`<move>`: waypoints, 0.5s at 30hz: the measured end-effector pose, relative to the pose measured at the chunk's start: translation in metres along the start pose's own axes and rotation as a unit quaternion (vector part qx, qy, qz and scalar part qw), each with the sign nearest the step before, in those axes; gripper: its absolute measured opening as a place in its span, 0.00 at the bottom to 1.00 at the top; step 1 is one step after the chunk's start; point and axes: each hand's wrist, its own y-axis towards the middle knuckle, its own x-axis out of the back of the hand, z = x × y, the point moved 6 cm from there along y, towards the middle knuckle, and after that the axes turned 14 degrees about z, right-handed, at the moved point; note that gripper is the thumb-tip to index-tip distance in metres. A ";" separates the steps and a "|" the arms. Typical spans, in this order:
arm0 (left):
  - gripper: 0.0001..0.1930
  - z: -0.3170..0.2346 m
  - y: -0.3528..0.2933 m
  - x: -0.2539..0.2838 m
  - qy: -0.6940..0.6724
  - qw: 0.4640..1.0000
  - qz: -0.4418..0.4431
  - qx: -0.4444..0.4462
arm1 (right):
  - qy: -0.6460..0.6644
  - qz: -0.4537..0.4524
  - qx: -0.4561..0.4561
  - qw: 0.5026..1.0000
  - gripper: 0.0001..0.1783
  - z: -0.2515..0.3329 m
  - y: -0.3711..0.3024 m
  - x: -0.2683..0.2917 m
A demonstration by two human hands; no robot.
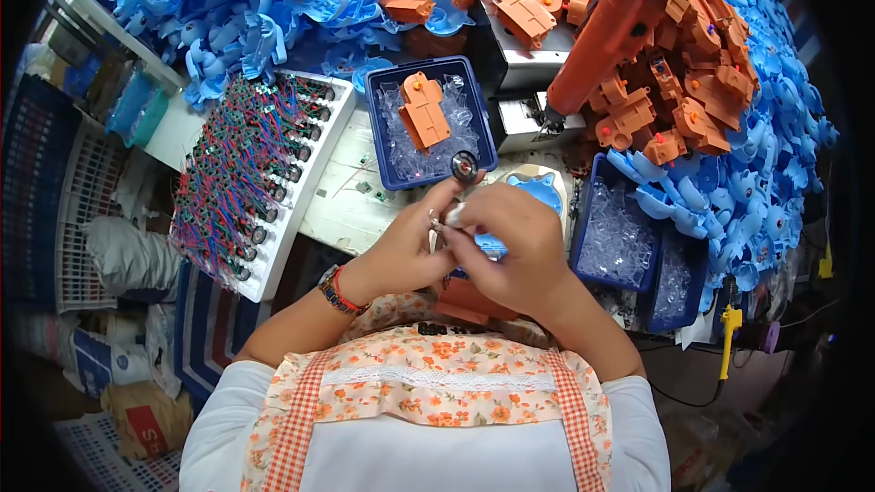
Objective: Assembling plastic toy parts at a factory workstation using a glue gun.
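My left hand [406, 241] is closed, with a small round black speaker [464, 166] at its fingertips. My right hand [515, 237] is pinched close against the left one. A small pale piece shows between the two hands, too little of it visible to name. Under and behind the hands lies a blue plastic shell [540, 189], partly covered by the right hand. Just beyond the speaker, an orange plastic housing [426, 114] rests on clear plastic parts in a dark blue bin [372, 96].
To the left, a white foam tray [301, 210] carries wired circuit boards with round speakers. An orange powered screwdriver [606, 46] hangs at the right. Blue shells [246, 0] and orange housings [711, 91] are heaped behind. Another bin [583, 219] of clear parts stands right.
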 end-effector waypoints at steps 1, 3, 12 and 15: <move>0.36 0.001 -0.001 0.000 -0.017 1.000 0.004 0.024 | 0.042 0.005 -0.048 0.998 0.12 -0.009 -0.004 0.002; 0.36 0.005 -0.002 0.001 -0.035 0.998 0.007 0.046 | 0.091 -0.020 -0.055 0.994 0.10 -0.019 -0.015 0.007; 0.39 0.012 0.000 0.000 0.033 0.998 -0.031 0.042 | 0.057 0.001 -0.043 0.997 0.21 0.002 -0.004 -0.004; 0.38 0.012 -0.004 -0.002 0.088 0.994 -0.059 -0.002 | 0.042 0.000 -0.068 0.997 0.16 -0.003 0.001 -0.009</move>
